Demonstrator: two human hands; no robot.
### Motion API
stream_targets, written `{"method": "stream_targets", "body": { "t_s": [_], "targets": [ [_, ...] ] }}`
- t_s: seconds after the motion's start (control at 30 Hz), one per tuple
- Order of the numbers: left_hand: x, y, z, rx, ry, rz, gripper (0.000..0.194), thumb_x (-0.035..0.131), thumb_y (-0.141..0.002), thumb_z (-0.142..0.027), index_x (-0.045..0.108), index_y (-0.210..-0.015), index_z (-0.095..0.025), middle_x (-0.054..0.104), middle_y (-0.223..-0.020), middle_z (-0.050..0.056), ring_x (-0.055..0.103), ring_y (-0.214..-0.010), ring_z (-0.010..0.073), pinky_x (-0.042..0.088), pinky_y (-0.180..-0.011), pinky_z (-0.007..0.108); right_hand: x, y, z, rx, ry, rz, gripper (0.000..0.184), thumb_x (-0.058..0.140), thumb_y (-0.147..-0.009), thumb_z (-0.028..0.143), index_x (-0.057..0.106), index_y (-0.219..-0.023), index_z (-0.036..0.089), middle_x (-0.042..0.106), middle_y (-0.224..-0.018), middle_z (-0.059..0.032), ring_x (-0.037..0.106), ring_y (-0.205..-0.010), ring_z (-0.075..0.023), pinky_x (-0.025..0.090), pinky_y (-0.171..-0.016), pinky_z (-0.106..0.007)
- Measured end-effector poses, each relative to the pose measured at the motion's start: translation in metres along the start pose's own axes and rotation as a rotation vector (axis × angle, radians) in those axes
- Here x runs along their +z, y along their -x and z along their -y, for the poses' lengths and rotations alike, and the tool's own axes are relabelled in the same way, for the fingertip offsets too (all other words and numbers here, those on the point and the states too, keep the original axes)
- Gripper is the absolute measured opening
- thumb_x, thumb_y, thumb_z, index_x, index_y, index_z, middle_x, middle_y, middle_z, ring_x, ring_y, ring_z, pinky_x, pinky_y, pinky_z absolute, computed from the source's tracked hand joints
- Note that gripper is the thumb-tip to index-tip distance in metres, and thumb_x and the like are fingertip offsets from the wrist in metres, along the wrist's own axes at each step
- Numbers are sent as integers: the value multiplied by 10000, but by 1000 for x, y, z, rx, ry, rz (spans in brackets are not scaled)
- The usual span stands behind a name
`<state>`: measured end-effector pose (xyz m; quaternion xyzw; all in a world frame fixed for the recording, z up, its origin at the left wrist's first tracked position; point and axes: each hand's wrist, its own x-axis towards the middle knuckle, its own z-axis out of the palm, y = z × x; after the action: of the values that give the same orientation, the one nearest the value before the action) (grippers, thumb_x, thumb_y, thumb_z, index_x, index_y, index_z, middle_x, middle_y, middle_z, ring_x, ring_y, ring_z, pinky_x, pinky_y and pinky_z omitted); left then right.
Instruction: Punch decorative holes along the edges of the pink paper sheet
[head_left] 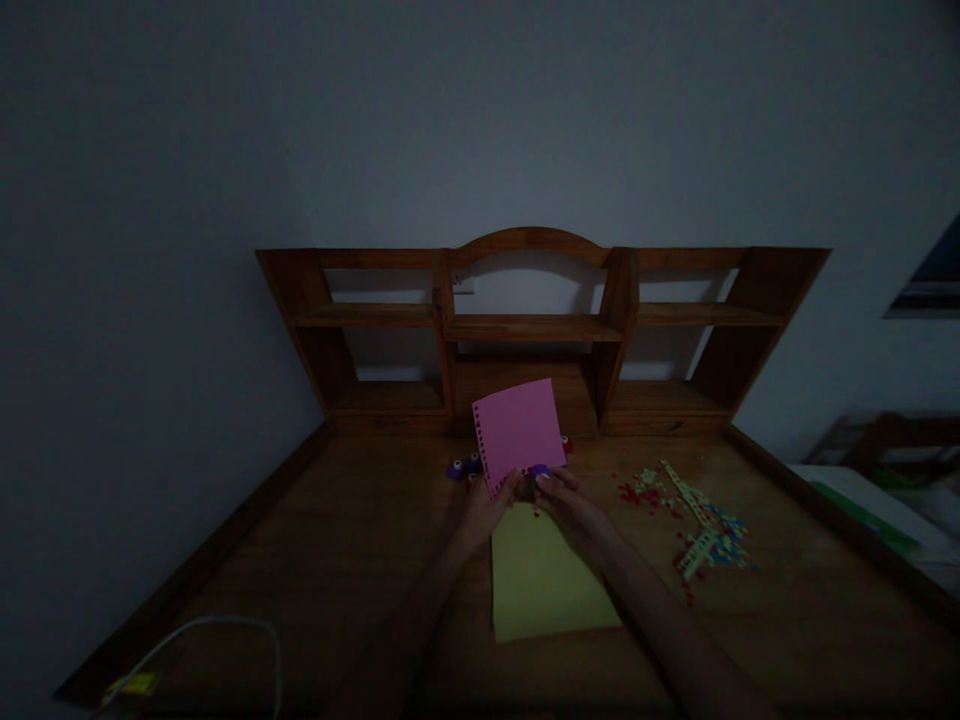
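The pink sheet (pixel 517 425) is held up above the tabletop (pixel 375 560), tilted so that its face is shown, with its lower edge just beyond the near yellow sheet (pixel 547 585). Its lower left corner is pinched by the left hand (pixel 486 512), the thumb being laid over the front. A small purple punch (pixel 540 471), as it appears to be, is gripped in the fingers of the right hand (pixel 576 508) at the lower right part of the sheet; whether paper is caught in its mouth cannot be told. A row of dark holes is seen down the left edge, and a few marks are seen along the bottom. The sheet is judged to be very light and thin, stiff enough to be kept nearly flat from one corner but easily creased or bent if it is squeezed hard. The perforated margin is likely the weakest part, where a tear could be started by a sharp pull, so a flat pinch on plain paper, with finger and thumb on opposite faces, is better suited. The punch is judged to be hard, light and smooth, perhaps a little slippery; it is best taken around its rounded body, with the thumb set on top. Cut-out strips (pixel 699 553) and loose red pieces (pixel 641 495) are scattered to the right; these are probably light enough to be shifted by a brushed sleeve or a breath.
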<state>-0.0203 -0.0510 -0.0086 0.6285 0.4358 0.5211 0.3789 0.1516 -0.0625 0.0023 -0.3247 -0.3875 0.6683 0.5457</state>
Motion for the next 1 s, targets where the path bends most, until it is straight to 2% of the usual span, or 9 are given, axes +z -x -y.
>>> {"method": "stream_targets", "body": {
  "t_s": [0.33, 0.6, 0.8, 1.0],
  "targets": [
    [0, 2, -2, 14, 40, 60, 434, 515, -899, -554, 605, -784, -145, 609, -726, 51, 539, -619, 151, 425, -567, 265, -3, -1, -1, 13, -11, 0, 210, 851, -673, 327, 739, -804, 208, 678, -801, -16, 565, -676, -126, 451, -616, -254],
    [1, 1, 2, -13, 51, 28, 438, 552, -869, -567, 602, -760, -146, 598, -689, 40, 528, -605, 148, 406, -556, 259, -1, 1, 2, 35, -20, -47, 211, 866, -645, 335, 726, -746, 214, 689, -800, -15, 582, -705, -140, 439, -620, -255],
    [2, 4, -6, -49, 82, -11, 404, 597, -844, -542, 597, -764, -146, 588, -687, 25, 521, -609, 142, 402, -554, 251, -1, -1, 1, 55, -32, -3, 229, 869, -642, 354, 724, -721, 195, 706, -805, -20, 581, -680, -131, 430, -626, -257],
    [5, 4, 0, -54, 129, -38, 388, 635, -814, -534, 597, -755, -152, 587, -689, 20, 525, -616, 140, 424, -565, 256, 0, 1, 1, 64, -30, 13, 208, 864, -659, 340, 741, -733, 189, 718, -813, -27, 581, -682, -120, 438, -651, -246]
  ]
}}
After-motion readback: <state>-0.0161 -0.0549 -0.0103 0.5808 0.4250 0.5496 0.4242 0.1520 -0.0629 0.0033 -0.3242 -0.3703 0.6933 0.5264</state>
